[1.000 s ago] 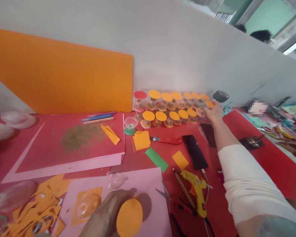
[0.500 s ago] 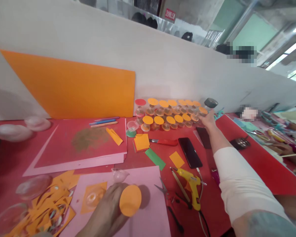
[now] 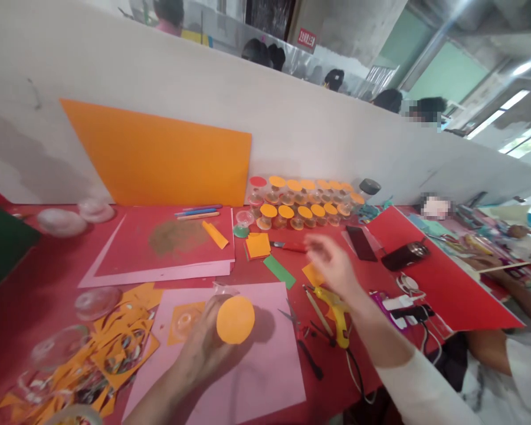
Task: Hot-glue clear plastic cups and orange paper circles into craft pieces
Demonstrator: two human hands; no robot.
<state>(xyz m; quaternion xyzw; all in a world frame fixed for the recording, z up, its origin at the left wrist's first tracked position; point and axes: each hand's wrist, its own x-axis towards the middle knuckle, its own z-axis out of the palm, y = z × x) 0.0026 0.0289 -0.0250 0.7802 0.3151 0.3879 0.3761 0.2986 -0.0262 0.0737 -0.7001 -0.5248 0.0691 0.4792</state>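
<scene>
Orange paper, a round disc (image 3: pixel 236 320), faces up at us at the right side of our left hand (image 3: pixel 203 336), whose curled fingers hold it; whatever sits beneath is hidden, so we cannot tell its long axis. Our right hand (image 3: pixel 331 261), slack-fingered with nothing visible in it, hangs beyond and rightward, well apart, near a red-handled knife (image 3: pixel 294 247). Grey-bladed scissors (image 3: pixel 294 320) and a yellow plastic glue gun (image 3: pixel 340 314) lie right of the disc.

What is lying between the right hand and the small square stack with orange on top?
In the head view, a red-handled knife lies between the right hand and the square stack.
</scene>
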